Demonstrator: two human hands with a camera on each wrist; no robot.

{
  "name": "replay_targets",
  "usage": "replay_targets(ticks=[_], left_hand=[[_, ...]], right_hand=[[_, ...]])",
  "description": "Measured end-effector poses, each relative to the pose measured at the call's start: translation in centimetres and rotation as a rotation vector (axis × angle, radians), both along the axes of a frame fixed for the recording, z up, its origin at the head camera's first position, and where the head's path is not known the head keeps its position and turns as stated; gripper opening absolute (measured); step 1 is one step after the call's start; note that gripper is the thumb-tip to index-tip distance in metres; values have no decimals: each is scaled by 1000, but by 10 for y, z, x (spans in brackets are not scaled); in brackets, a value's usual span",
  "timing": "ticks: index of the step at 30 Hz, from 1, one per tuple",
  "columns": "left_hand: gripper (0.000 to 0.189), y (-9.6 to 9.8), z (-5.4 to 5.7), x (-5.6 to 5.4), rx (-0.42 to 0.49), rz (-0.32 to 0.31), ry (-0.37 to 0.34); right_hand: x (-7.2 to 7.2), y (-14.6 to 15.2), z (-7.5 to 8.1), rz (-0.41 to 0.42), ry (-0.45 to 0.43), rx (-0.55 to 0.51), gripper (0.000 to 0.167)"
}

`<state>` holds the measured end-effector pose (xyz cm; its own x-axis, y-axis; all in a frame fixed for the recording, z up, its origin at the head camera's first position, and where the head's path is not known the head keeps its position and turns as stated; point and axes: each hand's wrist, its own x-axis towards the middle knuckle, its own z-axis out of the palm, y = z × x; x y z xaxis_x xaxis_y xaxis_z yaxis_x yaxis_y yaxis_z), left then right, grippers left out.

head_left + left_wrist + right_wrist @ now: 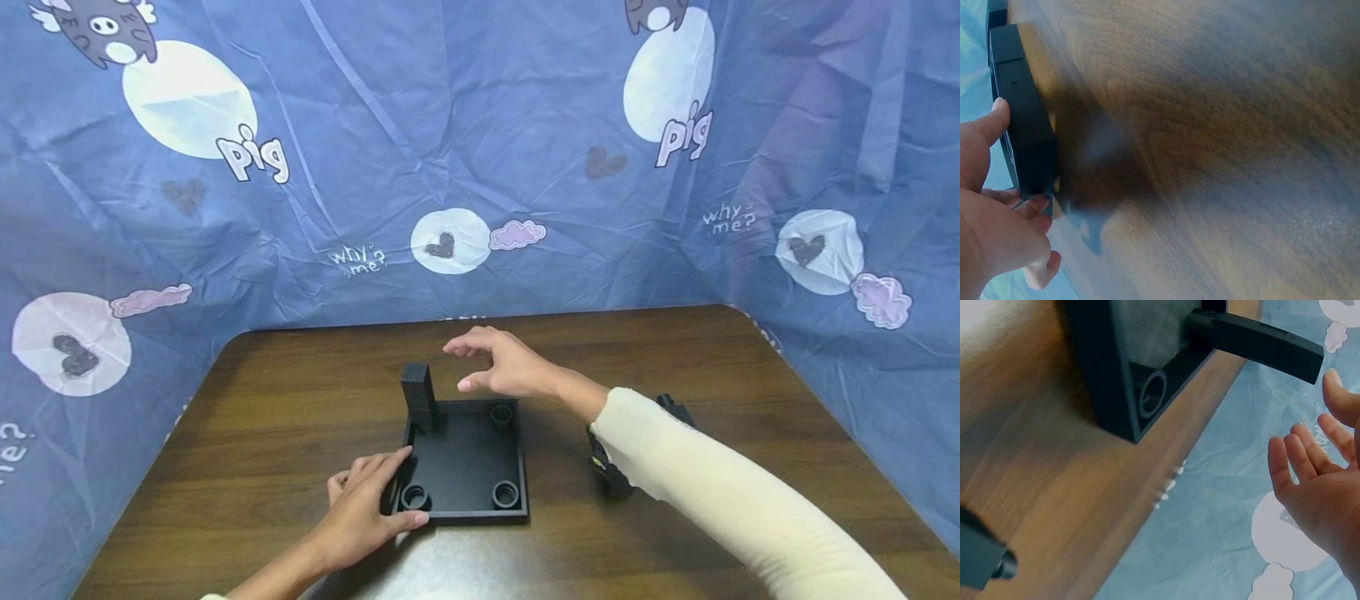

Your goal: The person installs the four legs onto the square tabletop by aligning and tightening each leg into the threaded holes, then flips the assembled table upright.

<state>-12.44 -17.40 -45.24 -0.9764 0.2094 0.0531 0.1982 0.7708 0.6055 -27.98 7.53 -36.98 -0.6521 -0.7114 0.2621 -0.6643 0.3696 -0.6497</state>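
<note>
A black square tray-like base with raised edges lies on the table. Round sockets show at three of its corners, such as the front right socket. From the back left corner rises a black square post. My left hand grips the base at its front left corner, thumb along the front edge and fingers at the left side. To the right of the post my right hand hovers, fingers spread from the thumb, holding nothing. The right wrist view shows it apart from the post.
Black parts lie on the wooden table to the right, partly hidden by the cream right sleeve. Another dark piece shows at the lower left of the right wrist view. A blue patterned cloth hangs behind the table.
</note>
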Motion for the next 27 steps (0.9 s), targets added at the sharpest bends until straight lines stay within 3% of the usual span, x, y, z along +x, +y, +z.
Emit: replay_targets(ticks=[7,14,27], left_hand=[[88,0,1,0,0,1,3],[86,1,0,1,1,5,-14],[89,0,1,0,8,0,-5]], right_hand=[[13,28,6,-18,83,124,47],[28,56,1,-3,171,180,47],[48,104,-13,-46,143,222,49]])
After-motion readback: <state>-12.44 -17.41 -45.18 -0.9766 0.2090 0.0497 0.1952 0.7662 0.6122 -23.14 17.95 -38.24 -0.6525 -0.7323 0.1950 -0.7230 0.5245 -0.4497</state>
